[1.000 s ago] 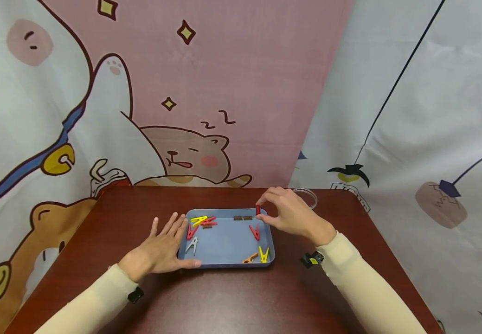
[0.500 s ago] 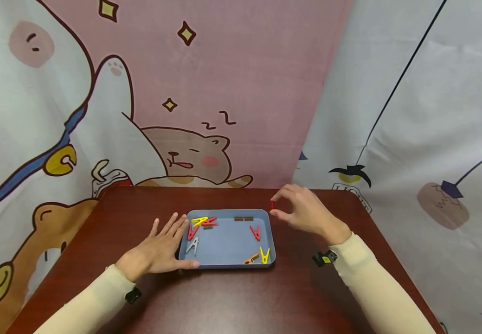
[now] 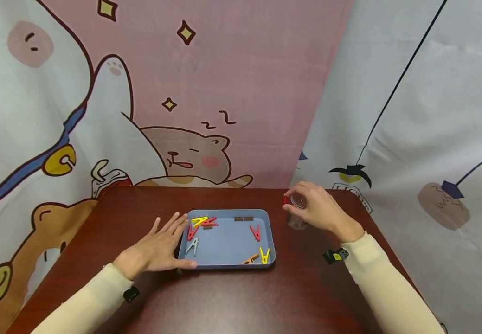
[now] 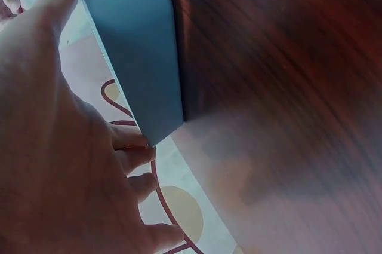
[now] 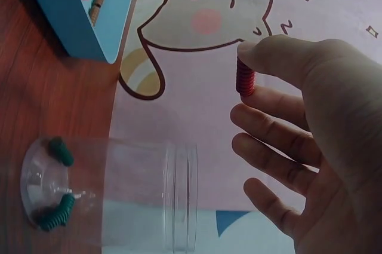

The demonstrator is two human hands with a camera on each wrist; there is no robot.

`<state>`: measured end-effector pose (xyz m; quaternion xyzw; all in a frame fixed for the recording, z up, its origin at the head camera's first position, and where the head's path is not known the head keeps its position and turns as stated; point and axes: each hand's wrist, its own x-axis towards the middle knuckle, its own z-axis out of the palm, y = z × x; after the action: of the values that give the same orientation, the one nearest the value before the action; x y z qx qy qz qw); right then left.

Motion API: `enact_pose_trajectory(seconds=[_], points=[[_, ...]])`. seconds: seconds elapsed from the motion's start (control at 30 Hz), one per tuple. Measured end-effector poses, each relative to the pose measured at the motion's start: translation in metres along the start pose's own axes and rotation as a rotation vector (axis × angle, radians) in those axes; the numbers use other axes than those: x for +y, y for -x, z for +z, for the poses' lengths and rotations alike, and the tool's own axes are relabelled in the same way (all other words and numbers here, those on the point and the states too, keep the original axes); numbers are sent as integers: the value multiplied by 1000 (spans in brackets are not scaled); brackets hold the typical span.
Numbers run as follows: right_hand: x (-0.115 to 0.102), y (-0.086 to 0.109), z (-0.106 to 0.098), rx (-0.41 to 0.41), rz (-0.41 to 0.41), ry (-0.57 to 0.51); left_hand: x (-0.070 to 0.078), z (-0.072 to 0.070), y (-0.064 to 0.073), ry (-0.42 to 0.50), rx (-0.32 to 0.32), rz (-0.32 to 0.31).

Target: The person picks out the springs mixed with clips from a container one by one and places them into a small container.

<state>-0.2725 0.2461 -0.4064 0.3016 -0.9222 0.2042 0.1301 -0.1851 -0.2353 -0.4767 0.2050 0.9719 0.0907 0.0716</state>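
A red spring (image 5: pixel 245 79) is pinched upright between the thumb and index fingertip of my right hand (image 3: pixel 322 208), whose other fingers are spread apart. Below that hand a clear jar (image 5: pixel 179 194) stands on the table with green springs (image 5: pixel 58 213) at its bottom; the hand covers part of it in the head view. My left hand (image 3: pixel 155 250) lies along the left side of a blue-grey tray (image 3: pixel 224 246), thumb at the front rim and fingers extended. In the left wrist view, the tray's outer wall (image 4: pixel 140 45) shows beside the hand.
Inside the tray, brown springs (image 3: pixel 243 218) lie at the back. Red clips (image 3: pixel 255 233), yellow clips (image 3: pixel 264 255), a grey clip (image 3: pixel 192 246) and an orange clip (image 3: pixel 251 259) lie near its sides. The dark wooden table (image 3: pixel 224 301) meets a printed cloth (image 3: pixel 241 93) behind.
My right hand has carried the red spring rightward from over the tray's back right corner to beside the jar's mouth. The left hand stays at the tray.
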Motion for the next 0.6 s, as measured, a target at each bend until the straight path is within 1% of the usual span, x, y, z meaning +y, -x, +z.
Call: enact_pose_trajectory(seconds=[0.3, 0.6], points=[[14, 3, -7, 2, 42, 3, -3, 2, 1, -15, 15, 12], [26, 3, -8, 31, 47, 6, -4, 2, 0, -8, 10, 6]])
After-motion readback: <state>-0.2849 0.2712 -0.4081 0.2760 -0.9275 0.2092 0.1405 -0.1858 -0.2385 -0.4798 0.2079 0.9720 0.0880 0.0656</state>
